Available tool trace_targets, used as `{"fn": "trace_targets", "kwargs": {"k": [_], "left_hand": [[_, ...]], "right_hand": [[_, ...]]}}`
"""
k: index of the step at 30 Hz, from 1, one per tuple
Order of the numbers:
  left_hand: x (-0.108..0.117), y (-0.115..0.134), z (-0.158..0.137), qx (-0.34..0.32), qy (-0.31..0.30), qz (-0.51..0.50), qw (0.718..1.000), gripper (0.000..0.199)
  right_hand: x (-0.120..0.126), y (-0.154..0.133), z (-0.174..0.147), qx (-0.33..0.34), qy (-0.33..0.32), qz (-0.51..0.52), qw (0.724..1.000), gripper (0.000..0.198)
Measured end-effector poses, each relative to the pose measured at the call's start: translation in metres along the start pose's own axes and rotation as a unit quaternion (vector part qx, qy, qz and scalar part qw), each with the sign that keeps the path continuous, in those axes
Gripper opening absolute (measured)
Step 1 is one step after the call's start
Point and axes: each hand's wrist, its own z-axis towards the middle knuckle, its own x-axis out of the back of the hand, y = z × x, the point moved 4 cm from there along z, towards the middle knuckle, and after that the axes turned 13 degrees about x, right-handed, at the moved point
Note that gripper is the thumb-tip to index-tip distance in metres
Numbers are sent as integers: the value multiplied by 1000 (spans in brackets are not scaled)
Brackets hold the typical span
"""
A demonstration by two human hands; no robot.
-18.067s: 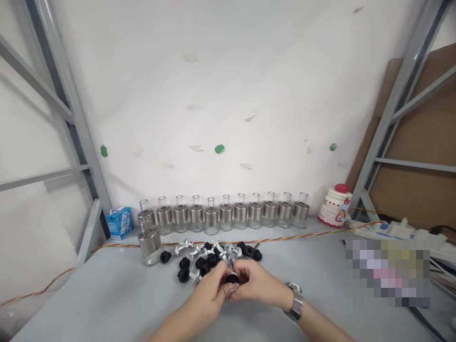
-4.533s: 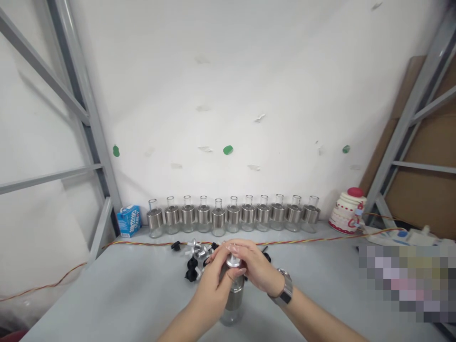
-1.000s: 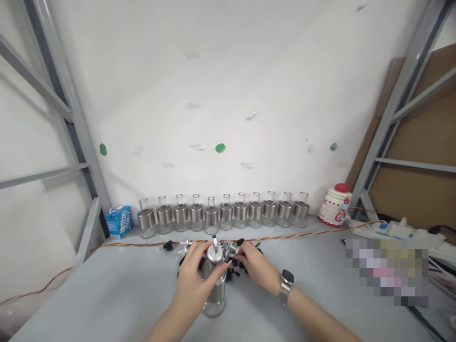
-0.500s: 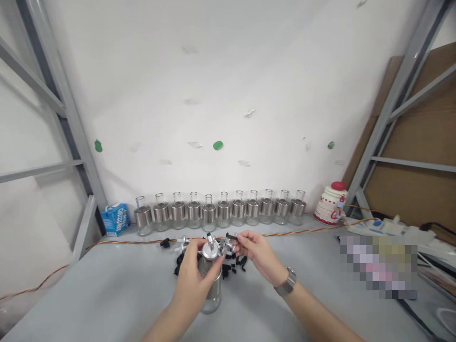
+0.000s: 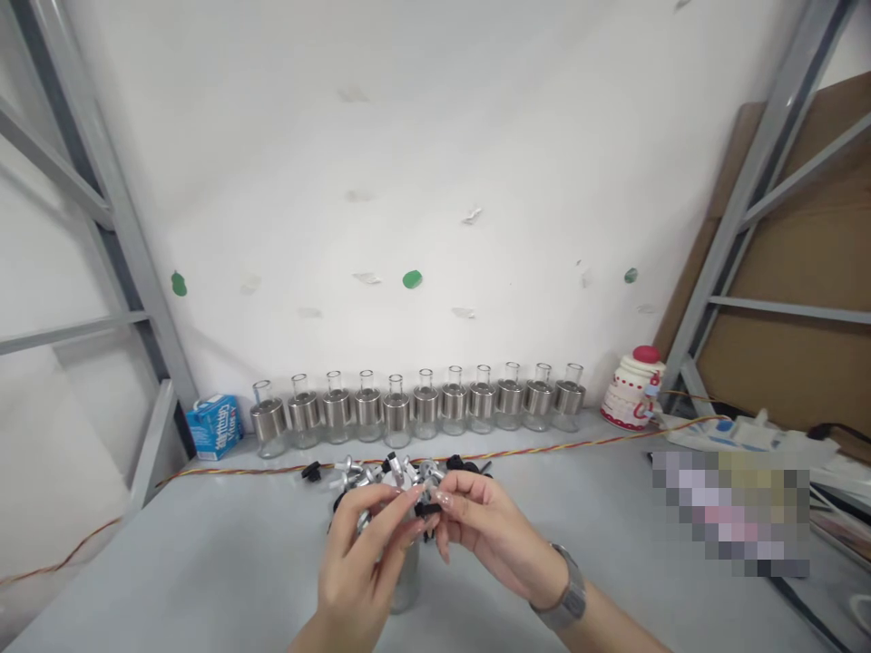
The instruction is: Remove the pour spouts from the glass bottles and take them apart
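Note:
A glass bottle (image 5: pixel 406 585) stands in front of me, mostly hidden behind my left hand (image 5: pixel 364 553). Its silver pourer top (image 5: pixel 396 472) shows just above my fingers. My right hand (image 5: pixel 494 535) pinches a small black plastic piece (image 5: pixel 428 510) between thumb and fingers. The left fingertips are closed together right at the piece's left end; whether they grip it too or something else is hidden. Behind both hands lies a pile of silver pourer parts (image 5: pixel 350 467) and black pieces, partly covered by the fingers.
Several glass bottles with metal sleeves (image 5: pixel 396 413) line the wall. A blue carton (image 5: pixel 215 428) is at the left, a white and red jar (image 5: pixel 634 388) at the right. A twisted wire (image 5: pixel 531 452) crosses the table. White power strips (image 5: pixel 755 435) lie far right, beside a blurred-out item.
My left hand has left the bottle's neck and come up to my right hand. The right hand has brought the black piece down and left, in front of the bottle.

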Motion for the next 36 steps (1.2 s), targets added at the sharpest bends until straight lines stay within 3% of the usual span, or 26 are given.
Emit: {"fn": "trace_targets", "kwargs": {"k": [8, 13, 17, 22, 25, 27, 29, 32, 36], "left_hand": [[-2, 0, 2, 2, -24, -45, 999, 32], [-1, 0, 4, 49, -17, -53, 997, 21], [-1, 0, 5, 88, -20, -63, 994, 15], [3, -2, 5, 79, -10, -63, 995, 18], [7, -10, 8, 127, 22, -71, 989, 34], [5, -16, 13, 189, 1, -135, 973, 49], [-2, -18, 19, 252, -71, -237, 936, 59], [-13, -15, 23, 304, -159, -352, 871, 55], [-15, -15, 23, 326, -169, -389, 845, 39]], "right_hand": [[-4, 3, 0, 11, -5, 11, 1000, 14], [-7, -7, -1, 108, -18, -95, 989, 22], [-7, -9, -6, 136, -31, -167, 976, 11], [-6, -13, -8, 160, -40, -281, 946, 13], [-7, -14, -3, 120, -12, -232, 965, 16], [-10, -13, 1, 76, 14, -162, 984, 21], [-16, -14, 4, 34, 30, -107, 993, 26], [-23, -15, 8, 4, 30, -62, 998, 27], [-27, -11, 11, -16, 24, -35, 999, 27]]}}
